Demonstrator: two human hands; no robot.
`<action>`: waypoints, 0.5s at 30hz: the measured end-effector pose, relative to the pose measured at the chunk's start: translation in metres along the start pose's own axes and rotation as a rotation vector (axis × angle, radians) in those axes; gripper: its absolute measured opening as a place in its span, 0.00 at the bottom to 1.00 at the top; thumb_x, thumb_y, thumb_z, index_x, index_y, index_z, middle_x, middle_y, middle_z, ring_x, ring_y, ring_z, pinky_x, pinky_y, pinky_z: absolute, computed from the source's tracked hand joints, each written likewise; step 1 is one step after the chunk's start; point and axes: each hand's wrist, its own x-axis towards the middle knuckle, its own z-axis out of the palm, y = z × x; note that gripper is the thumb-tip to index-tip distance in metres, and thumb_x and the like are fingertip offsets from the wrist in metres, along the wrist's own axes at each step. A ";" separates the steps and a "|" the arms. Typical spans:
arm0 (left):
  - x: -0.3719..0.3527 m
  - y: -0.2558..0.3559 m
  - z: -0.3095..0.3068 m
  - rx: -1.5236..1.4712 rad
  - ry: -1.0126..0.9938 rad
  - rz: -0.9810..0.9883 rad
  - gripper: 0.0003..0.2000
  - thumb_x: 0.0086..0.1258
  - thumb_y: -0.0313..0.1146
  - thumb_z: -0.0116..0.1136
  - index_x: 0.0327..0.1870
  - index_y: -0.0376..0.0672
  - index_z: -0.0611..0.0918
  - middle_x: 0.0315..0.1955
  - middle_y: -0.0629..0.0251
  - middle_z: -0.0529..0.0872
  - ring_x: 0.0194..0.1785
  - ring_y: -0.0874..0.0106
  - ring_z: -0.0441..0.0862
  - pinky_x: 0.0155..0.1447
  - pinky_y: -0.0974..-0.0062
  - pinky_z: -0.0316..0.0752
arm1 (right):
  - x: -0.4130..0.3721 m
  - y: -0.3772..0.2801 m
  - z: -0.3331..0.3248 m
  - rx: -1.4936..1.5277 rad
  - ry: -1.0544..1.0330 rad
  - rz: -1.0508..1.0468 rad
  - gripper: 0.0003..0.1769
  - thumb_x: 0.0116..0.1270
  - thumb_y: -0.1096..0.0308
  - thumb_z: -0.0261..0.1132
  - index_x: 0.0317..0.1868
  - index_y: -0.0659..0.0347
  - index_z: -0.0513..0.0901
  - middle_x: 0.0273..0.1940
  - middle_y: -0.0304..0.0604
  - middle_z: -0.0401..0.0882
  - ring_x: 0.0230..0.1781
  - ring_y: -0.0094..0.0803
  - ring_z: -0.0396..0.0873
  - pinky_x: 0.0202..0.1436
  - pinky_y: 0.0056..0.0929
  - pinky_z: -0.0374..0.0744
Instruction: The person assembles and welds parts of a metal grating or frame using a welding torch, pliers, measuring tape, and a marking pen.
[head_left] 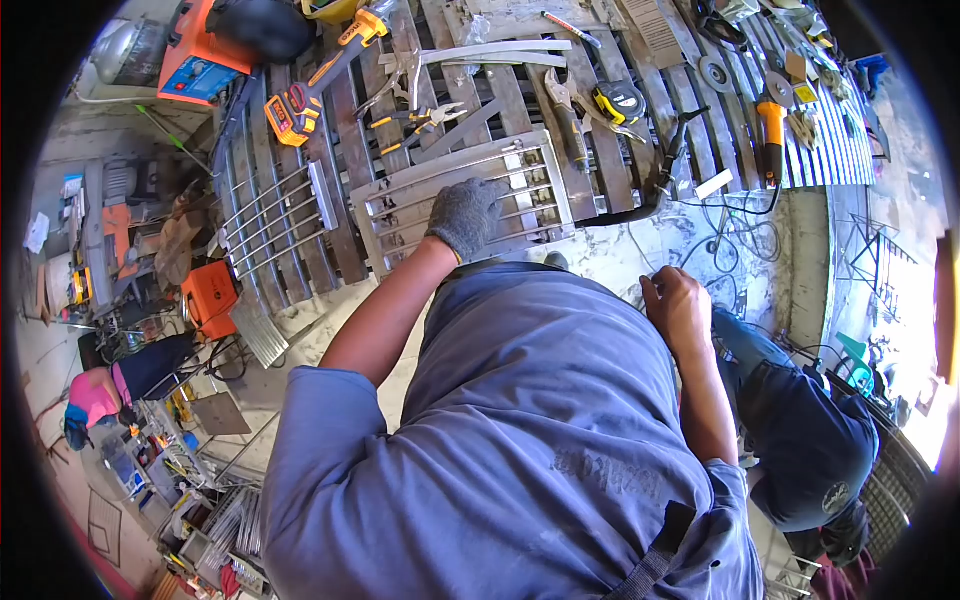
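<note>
Grey-gloved left hand [465, 218] rests on a metal grille [450, 164], grip unclear — bars [526, 190] already span its frame [558, 185] — bare right hand [683, 308] half-open, seemingly empty.

Narrow gaps between frame bars [526, 189]

Left hand [465, 218] covers some bars of metal frame [550, 170]; glove hides grip. Right hand [680, 308] palm turned from view. Shirt [520, 420] blocks legs, leaves only shoe tip [556, 261]. Black round object [262, 30] blurred, partly covering orange machine [190, 65]; machine label too small to read. Yellow container [335, 10] cut by top edge. Pink-topped person's [92, 398] handwork too small. Far right washed out.
</note>
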 end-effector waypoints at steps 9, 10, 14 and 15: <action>-0.002 0.006 -0.005 -0.037 0.012 -0.013 0.16 0.77 0.39 0.66 0.62 0.50 0.92 0.46 0.49 0.91 0.50 0.45 0.90 0.56 0.45 0.85 | 0.005 -0.012 -0.002 -0.045 0.007 -0.002 0.16 0.75 0.57 0.77 0.41 0.64 0.91 0.42 0.55 0.93 0.44 0.57 0.92 0.51 0.53 0.88; -0.002 0.007 -0.005 -0.035 0.010 -0.019 0.16 0.77 0.39 0.66 0.62 0.50 0.92 0.46 0.49 0.91 0.50 0.45 0.90 0.56 0.45 0.85 | 0.006 -0.014 -0.001 -0.046 0.007 -0.007 0.16 0.75 0.57 0.77 0.41 0.64 0.91 0.42 0.55 0.93 0.44 0.57 0.92 0.51 0.54 0.88; -0.001 0.007 -0.006 -0.040 0.015 -0.019 0.16 0.77 0.38 0.66 0.61 0.49 0.93 0.46 0.50 0.92 0.50 0.46 0.90 0.57 0.46 0.85 | 0.010 -0.022 -0.004 -0.051 0.007 -0.011 0.16 0.76 0.57 0.77 0.41 0.63 0.91 0.42 0.55 0.93 0.44 0.58 0.92 0.51 0.54 0.88; -0.001 0.006 -0.004 -0.056 0.031 -0.015 0.16 0.77 0.38 0.66 0.61 0.49 0.92 0.46 0.50 0.91 0.50 0.46 0.90 0.57 0.46 0.85 | 0.011 -0.024 -0.005 -0.051 0.005 -0.006 0.16 0.76 0.57 0.77 0.41 0.63 0.90 0.42 0.55 0.93 0.44 0.58 0.92 0.51 0.54 0.88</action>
